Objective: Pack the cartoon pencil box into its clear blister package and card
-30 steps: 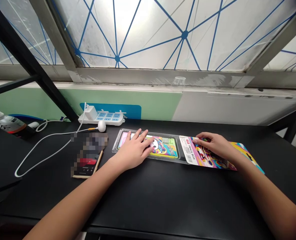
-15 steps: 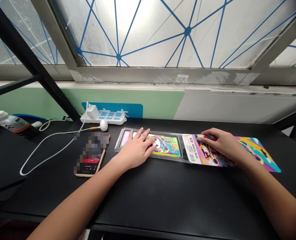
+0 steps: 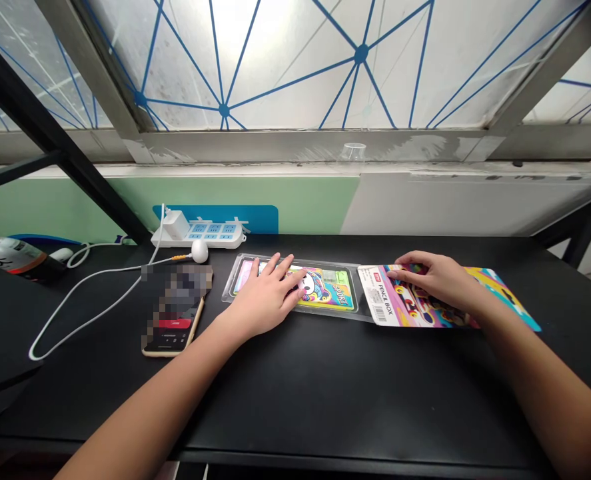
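A colourful pencil box (image 3: 328,288) with cartoon prints lies flat in a clear plastic blister tray (image 3: 290,312) on the black desk. My left hand (image 3: 268,297) rests palm down across its left half, fingers spread, hiding part of the print. To the right lies the bright printed backing card (image 3: 382,303), marked "PENCIL BOX" with a barcode; its left end meets the tray's right end. My right hand (image 3: 438,280) is bent over the card's far edge, thumb and fingers close together on it. Its palm and forearm cover the card's middle.
Left of the tray lies a phone (image 3: 175,313), its screen partly blurred. A white cable (image 3: 68,303) loops beside it from a power strip (image 3: 215,233) near the wall. A bottle (image 3: 10,253) lies at far left. A clear cup (image 3: 354,152) sits on the window ledge (image 3: 275,171).
The camera view has turned slightly to the right, so everything sits a bit further left. Both hands keep nearly the same places on the tray and the card.
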Action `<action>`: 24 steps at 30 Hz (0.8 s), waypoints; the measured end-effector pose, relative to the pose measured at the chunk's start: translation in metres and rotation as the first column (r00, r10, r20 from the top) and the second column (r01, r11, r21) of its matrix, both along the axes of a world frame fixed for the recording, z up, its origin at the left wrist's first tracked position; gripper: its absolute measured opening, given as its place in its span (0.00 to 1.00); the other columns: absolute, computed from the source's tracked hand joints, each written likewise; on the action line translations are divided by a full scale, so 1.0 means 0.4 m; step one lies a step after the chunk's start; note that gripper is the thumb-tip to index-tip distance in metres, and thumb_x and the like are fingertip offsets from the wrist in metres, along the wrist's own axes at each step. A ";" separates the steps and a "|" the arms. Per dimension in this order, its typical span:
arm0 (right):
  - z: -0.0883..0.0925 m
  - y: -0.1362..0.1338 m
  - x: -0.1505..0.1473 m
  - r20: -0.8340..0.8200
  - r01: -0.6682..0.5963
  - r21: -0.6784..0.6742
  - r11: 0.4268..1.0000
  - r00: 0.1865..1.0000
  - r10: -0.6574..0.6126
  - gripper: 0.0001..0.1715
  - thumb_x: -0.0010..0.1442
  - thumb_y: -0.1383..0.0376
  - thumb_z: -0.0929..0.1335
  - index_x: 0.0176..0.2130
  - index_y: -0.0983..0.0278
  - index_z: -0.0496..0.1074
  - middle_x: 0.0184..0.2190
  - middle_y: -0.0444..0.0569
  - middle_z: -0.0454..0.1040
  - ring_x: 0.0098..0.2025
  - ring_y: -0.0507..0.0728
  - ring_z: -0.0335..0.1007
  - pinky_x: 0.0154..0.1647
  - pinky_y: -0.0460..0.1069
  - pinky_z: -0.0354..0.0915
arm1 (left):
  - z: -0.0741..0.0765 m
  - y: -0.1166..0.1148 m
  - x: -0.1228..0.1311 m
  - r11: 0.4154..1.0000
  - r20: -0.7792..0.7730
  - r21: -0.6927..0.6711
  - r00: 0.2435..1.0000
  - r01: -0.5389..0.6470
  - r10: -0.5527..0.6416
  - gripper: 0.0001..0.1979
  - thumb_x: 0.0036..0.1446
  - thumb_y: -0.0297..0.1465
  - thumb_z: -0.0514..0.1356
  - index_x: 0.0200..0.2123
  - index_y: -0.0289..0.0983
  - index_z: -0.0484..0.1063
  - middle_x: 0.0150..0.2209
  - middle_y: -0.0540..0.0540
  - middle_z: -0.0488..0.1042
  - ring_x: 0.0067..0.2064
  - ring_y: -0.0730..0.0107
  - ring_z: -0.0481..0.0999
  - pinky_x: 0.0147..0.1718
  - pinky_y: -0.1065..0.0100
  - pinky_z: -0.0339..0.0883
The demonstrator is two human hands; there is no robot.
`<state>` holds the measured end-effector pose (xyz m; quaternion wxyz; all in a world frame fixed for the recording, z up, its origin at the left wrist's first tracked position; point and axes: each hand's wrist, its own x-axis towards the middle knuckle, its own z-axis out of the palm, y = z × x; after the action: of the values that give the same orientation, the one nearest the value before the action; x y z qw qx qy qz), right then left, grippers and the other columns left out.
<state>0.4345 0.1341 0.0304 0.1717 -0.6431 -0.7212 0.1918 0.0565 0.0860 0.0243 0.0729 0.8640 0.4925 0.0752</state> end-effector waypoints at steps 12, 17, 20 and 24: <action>-0.004 0.004 -0.006 0.005 -0.043 -0.148 0.988 0.999 0.044 0.31 0.56 0.36 0.68 0.40 0.56 0.80 0.37 0.49 0.82 0.37 0.64 0.76 0.35 0.55 0.66 | 0.005 -0.002 0.000 1.000 -0.017 0.001 1.000 0.011 -0.011 0.27 0.73 0.46 0.42 0.70 0.49 0.59 0.74 0.42 0.51 0.74 0.44 0.48 0.66 0.32 0.46; 0.008 -0.003 -0.011 -0.073 -0.158 -0.271 0.950 0.987 0.143 0.28 0.60 0.39 0.67 0.44 0.54 0.81 0.43 0.48 0.83 0.43 0.64 0.77 0.41 0.54 0.68 | 0.012 -0.003 0.000 1.000 -0.019 -0.009 1.000 0.023 -0.024 0.27 0.73 0.46 0.42 0.70 0.48 0.59 0.74 0.43 0.51 0.74 0.45 0.48 0.66 0.32 0.45; 0.015 -0.004 -0.002 -0.109 -0.176 -0.320 0.931 0.983 0.148 0.28 0.60 0.38 0.67 0.43 0.54 0.81 0.42 0.47 0.83 0.43 0.65 0.77 0.41 0.54 0.69 | 0.014 -0.003 0.001 1.000 -0.009 -0.019 1.000 0.020 -0.020 0.27 0.73 0.46 0.43 0.70 0.48 0.59 0.74 0.43 0.51 0.74 0.45 0.48 0.67 0.32 0.44; 0.007 0.002 0.009 -0.127 -0.200 -0.335 0.921 0.978 0.167 0.28 0.59 0.38 0.67 0.39 0.54 0.82 0.37 0.47 0.83 0.41 0.65 0.77 0.39 0.55 0.69 | 0.014 -0.003 0.000 0.999 0.010 -0.025 1.000 0.025 -0.025 0.27 0.73 0.47 0.43 0.70 0.48 0.59 0.74 0.42 0.52 0.74 0.44 0.48 0.66 0.32 0.44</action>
<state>0.4382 0.1349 0.0334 0.0717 -0.5828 -0.7241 0.3617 0.0567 0.0847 0.0300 0.0869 0.8687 0.4823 0.0722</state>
